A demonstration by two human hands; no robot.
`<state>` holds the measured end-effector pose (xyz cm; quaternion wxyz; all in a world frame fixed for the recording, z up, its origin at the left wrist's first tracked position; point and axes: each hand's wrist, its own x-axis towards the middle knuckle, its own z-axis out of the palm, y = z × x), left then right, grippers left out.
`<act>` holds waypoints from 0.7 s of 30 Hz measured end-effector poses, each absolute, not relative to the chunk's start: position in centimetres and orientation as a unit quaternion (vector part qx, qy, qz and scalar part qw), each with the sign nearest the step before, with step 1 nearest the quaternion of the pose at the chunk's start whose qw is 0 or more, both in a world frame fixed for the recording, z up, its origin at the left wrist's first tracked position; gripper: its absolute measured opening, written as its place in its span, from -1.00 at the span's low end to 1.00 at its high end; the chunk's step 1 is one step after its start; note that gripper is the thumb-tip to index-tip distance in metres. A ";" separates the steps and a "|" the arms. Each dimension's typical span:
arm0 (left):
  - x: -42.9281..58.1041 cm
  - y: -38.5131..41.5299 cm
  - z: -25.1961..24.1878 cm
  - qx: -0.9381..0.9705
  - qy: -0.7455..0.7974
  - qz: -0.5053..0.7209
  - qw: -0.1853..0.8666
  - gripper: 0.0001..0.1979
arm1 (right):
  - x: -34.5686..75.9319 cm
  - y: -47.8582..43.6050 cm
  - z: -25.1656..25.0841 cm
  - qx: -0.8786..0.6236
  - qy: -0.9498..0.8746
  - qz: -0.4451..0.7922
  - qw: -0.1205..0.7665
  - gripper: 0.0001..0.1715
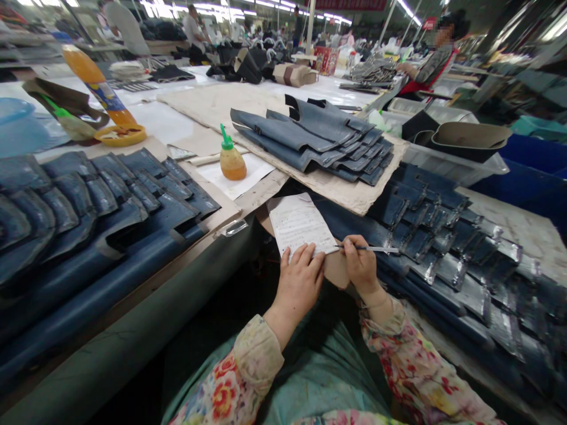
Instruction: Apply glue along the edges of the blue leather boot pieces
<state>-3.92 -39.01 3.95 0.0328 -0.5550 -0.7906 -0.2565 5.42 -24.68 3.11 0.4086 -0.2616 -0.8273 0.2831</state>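
A sheet of paper [299, 221] covered in rows of handwriting lies in front of me, over a brown piece of board [336, 270]. My left hand [302, 274] rests on its lower edge, fingers stretched out flat. Between the thumb and fingers of my right hand [359, 265] is a slim pen [381, 249], its tip at the paper's lower right corner. Close to the right hand, dark blue leather-like pieces [411, 227] lie in overlapping rows with shiny edges.
More blue pieces [163, 215] overlap on the left table. A glue bottle [233, 162] with a green nozzle stands ahead, beside a stack of blue panels [310, 133]. An orange bottle [100, 88] leans by a yellow dish [120, 136]. A person [432, 62] works at back right.
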 end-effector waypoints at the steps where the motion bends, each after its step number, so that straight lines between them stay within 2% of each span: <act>1: -3.9 -39.0 3.9 -0.555 -0.790 -0.257 0.034 -0.71 | 5.4 -24.7 3.1 -0.263 -0.828 0.284 0.406 -0.75; 21: -3.9 -39.0 3.9 -0.556 -0.790 -0.255 0.027 -0.71 | 5.4 -24.7 3.2 -0.260 -0.840 0.267 0.396 -0.75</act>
